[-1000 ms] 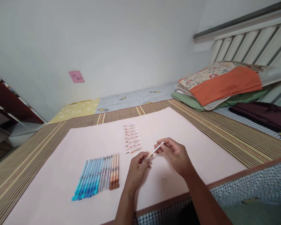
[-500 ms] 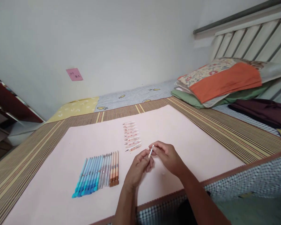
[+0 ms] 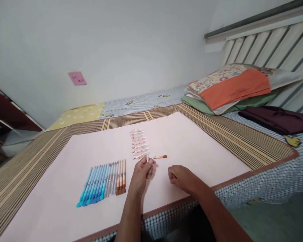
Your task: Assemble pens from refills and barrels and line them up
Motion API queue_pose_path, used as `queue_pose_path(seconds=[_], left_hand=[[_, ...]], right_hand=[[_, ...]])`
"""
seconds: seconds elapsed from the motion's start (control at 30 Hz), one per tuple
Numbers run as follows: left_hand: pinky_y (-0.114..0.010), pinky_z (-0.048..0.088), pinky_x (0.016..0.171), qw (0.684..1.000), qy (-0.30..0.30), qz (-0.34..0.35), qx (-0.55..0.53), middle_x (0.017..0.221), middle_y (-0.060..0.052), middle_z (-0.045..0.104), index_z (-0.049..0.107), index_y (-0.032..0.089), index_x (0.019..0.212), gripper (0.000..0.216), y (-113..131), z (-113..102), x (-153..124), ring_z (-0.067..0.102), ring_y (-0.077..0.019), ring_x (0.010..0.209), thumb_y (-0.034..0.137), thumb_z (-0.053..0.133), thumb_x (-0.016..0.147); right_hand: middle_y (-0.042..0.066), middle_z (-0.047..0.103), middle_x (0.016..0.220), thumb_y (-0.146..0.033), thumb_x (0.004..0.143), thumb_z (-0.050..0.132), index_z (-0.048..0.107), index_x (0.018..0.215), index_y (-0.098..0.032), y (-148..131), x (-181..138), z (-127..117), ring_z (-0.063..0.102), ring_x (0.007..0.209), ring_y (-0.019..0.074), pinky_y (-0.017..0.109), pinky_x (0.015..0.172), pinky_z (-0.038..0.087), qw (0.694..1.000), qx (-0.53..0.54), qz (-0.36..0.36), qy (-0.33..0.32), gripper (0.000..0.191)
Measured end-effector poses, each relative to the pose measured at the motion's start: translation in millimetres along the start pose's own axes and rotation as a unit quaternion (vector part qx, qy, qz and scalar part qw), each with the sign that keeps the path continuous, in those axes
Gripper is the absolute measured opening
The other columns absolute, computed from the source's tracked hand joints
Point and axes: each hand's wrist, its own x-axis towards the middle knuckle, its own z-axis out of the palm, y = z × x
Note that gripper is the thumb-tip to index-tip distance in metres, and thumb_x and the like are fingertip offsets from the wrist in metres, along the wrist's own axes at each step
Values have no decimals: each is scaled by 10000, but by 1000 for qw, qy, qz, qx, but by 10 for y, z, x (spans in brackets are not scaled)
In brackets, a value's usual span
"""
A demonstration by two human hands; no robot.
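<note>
1 white stick (image 3: 148, 155) jutting above pinching left hand (image 3: 142, 169), right hand (image 3: 180, 177) curled, any contents hidden

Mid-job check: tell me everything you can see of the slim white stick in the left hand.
The slim white stick is straight, plain and narrow, and looks like plastic. The bare left hand grips it between thumb and fingers, which hide its lower part. Its exposed end stands nearly vertical in the picture, against the pale pink sheet. The bare right hand is well clear of it.
</note>
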Motion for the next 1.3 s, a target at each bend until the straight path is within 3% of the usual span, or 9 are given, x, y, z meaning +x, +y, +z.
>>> queue_pose_path(seconds=[0.17,0.3,0.5,0.73,0.9,1.0,1.1,1.17,1.3], left_hand=[[-220,184,484,999,31,4,31,537,88,384,583,176,820,345,14,-17,-12,274,-66,474,484,736,790],[-220,203,493,997,41,1,73,547,75,423,590,169,786,355,-22,-17,13,307,-69,483,489,744,776],[-225,222,501,992,78,34,97,549,54,461,617,155,708,359,-40,-125,58,318,-68,486,483,744,777],[-212,200,488,995,92,19,26,578,48,509,626,144,733,336,7,-138,61,318,-47,474,433,796,729],[-203,183,474,993,119,4,-20,639,31,566,645,132,810,337,11,-123,78,342,-36,471,393,822,692],[-194,198,474,992,126,9,-22,637,30,574,644,131,811,343,18,-131,84,355,-33,470,387,829,677],[-190,214,475,990,138,17,-12,637,31,576,642,136,816,340,11,-144,93,362,-33,471,393,821,683],[-190,220,475,988,151,21,-1,633,34,570,641,139,815,328,0,-156,102,361,-36,471,393,810,693],[-192,234,481,983,181,37,13,643,37,565,633,146,793,295,-20,-193,117,361,-40,480,378,791,701]], right_hand=[[-11,602,667,-70,725,533,546,688,-204,-91,97,-24,526,624,140,248,583,358,995,75,-18,66,140],[-24,598,666,-158,785,575,569,737,-214,-306,275,-96,546,618,135,243,591,411,975,153,-93,129,74],[-20,606,690,-149,824,577,575,740,-214,-552,479,-41,558,633,128,240,605,426,964,182,-150,124,106],[2,664,810,-168,849,589,627,868,-211,-490,558,56,612,721,143,255,673,473,950,240,-156,128,60],[77,679,1087,-122,853,609,678,1021,-197,-223,725,51,595,1012,220,359,901,439,969,73,-138,193,196],[102,678,1056,-126,885,590,701,945,-183,-69,826,117,568,999,250,378,872,407,983,-44,-76,161,139],[104,670,993,-99,898,547,687,853,-175,-26,864,185,556,944,241,358,820,386,984,-77,-55,151,166],[91,665,964,-101,900,540,663,841,-174,-56,845,204,557,914,224,340,796,385,984,-21,-67,165,155],[24,660,837,-231,932,558,658,926,-194,-172,762,209,575,772,172,294,714,421,951,255,-114,130,107]])
